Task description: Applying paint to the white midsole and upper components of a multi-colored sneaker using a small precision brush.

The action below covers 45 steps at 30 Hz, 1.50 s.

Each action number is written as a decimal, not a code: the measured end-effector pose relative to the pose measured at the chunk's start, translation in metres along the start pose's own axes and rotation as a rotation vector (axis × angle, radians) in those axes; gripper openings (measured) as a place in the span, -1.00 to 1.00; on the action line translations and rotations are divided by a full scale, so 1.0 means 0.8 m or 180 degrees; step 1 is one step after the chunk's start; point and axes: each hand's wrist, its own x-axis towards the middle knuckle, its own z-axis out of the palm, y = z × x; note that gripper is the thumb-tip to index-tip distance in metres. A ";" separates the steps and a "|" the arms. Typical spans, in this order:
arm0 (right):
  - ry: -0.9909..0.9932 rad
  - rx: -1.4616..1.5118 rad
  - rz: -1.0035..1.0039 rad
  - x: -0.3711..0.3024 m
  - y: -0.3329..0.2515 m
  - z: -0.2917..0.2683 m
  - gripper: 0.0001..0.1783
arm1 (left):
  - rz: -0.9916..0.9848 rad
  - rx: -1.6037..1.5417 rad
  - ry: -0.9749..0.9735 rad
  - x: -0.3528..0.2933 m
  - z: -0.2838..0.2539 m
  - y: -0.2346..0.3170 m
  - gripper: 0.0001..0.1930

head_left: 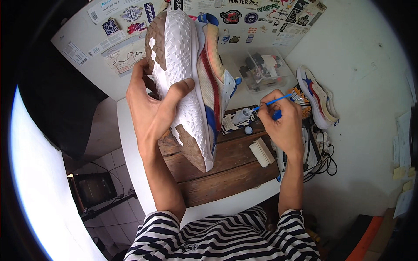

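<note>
A sneaker [185, 61] is held up on its side, its white and brown textured sole turned toward me. My left hand [152, 106] is closed around that sole, thumb pressed on the white part. In my right hand [285, 126] a thin blue applicator stick [275, 101] is pinched between the fingers. Its tip is at the mouth of a small translucent bottle [241, 117]. Some blue also shows under those fingers; I cannot tell what it belongs to. Close to the bottle lies a small round pale cap [248, 130]. A pale-bristled scrub brush [261, 152] rests nearer me.
Dark wooden boards [217, 185] cover part of the white tabletop. A clear plastic box [263, 84] of small items stands behind. Toward the right are a second sneaker [314, 98], a bundle of orange-tipped brushes [300, 99] and tangled black cables [323, 168]. A sticker-covered panel [209, 39] closes the back.
</note>
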 end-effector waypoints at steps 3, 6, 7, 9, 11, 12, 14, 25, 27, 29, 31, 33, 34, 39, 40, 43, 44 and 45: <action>-0.0283 0.0131 0.0149 0.003 0.011 0.016 -0.88 | -0.0049 -0.0026 -0.0013 -0.001 -0.001 0.004 -0.19; -0.0458 0.0066 0.0277 0.002 0.017 0.026 -0.89 | -0.0116 -0.0100 -0.0029 -0.002 0.001 0.008 -0.19; -0.0532 -0.0008 0.0348 0.001 0.017 0.026 -0.89 | -0.0118 -0.0081 -0.0037 -0.001 0.001 0.007 -0.19; -0.0432 -0.0027 0.0263 -0.001 0.016 0.025 -0.90 | -0.0118 -0.0061 -0.0040 -0.001 0.001 0.005 -0.19; -0.0334 -0.0040 0.0177 -0.004 0.013 0.021 -0.90 | -0.0057 -0.0071 -0.0048 0.000 0.000 0.003 -0.20; -0.0177 -0.0001 0.0140 -0.006 0.010 0.017 -0.90 | -0.0053 -0.0076 -0.0053 0.000 0.000 0.003 -0.20; -0.0014 0.0035 0.0105 -0.007 0.006 0.012 -0.90 | -0.0131 -0.0103 -0.0094 -0.001 -0.001 0.005 -0.20; 0.0297 0.0015 0.0237 -0.011 0.015 0.008 -0.88 | -0.0082 -0.0094 -0.0099 -0.005 0.004 0.010 -0.22; 0.0356 -0.0013 0.0230 -0.013 0.016 0.004 -0.88 | -0.0099 -0.0089 -0.0091 -0.005 0.004 0.010 -0.22; 0.0417 -0.0046 0.0224 -0.016 0.011 0.000 -0.89 | -0.0075 -0.0005 -0.0081 -0.004 0.004 0.007 -0.22; 0.0444 -0.0138 -0.0149 -0.019 0.003 -0.003 -0.88 | -0.0077 -0.0063 -0.0081 -0.004 0.005 0.006 -0.22; 0.0395 -0.0127 -0.0295 -0.025 0.006 -0.001 -0.88 | -0.0074 -0.0126 -0.0085 -0.004 0.006 0.006 -0.22; 0.0345 -0.0117 -0.0438 -0.028 0.007 0.000 -0.88 | -0.0086 -0.0131 -0.0089 -0.004 0.006 0.006 -0.23; 0.0163 -0.0173 -0.0407 -0.039 0.006 -0.005 -0.87 | -0.0095 -0.0131 -0.0103 -0.005 0.006 0.008 -0.25; 0.0175 -0.0173 -0.0456 -0.041 0.004 -0.006 -0.87 | -0.0111 -0.0218 -0.0108 -0.006 0.006 0.009 -0.25; 0.0423 -0.0161 -0.0525 -0.045 -0.004 -0.016 -0.86 | -0.0205 -0.0423 -0.0208 -0.005 0.007 0.009 -0.27; 0.0427 -0.0163 -0.0519 -0.047 -0.003 -0.019 -0.86 | -0.0287 -0.0539 -0.0299 -0.004 0.008 0.008 -0.28; 0.0713 0.0051 -0.0712 -0.050 -0.003 -0.023 -0.85 | -0.0288 -0.0532 -0.0303 -0.004 0.008 0.007 -0.28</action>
